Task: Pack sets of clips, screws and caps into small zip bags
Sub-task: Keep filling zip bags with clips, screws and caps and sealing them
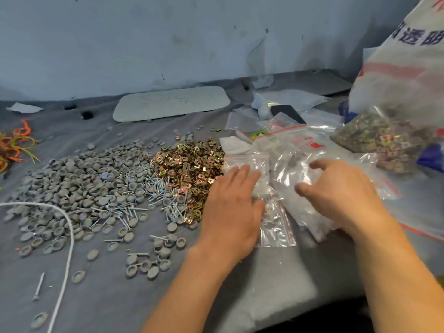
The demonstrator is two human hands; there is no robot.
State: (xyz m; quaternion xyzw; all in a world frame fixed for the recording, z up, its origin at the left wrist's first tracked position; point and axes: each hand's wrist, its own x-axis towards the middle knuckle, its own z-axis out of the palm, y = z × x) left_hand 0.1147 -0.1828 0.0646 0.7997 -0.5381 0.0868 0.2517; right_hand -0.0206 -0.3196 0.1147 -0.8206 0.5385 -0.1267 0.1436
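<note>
While left hand (230, 207) presses zip bags (276, 224), right hand (341, 191) — relaxed — touches them.

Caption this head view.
Left hand and right hand rest on small zip bags beside heaps of grey caps, screws and clips.

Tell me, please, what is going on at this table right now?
A person is busy with bags at the table. The left hand presses flat on a small zip bag, while the right hand rests on a heap of clear bags beside it. Loose piles of grey caps, screws and metal clips lie to the left; neither hand holds any of them.
</note>
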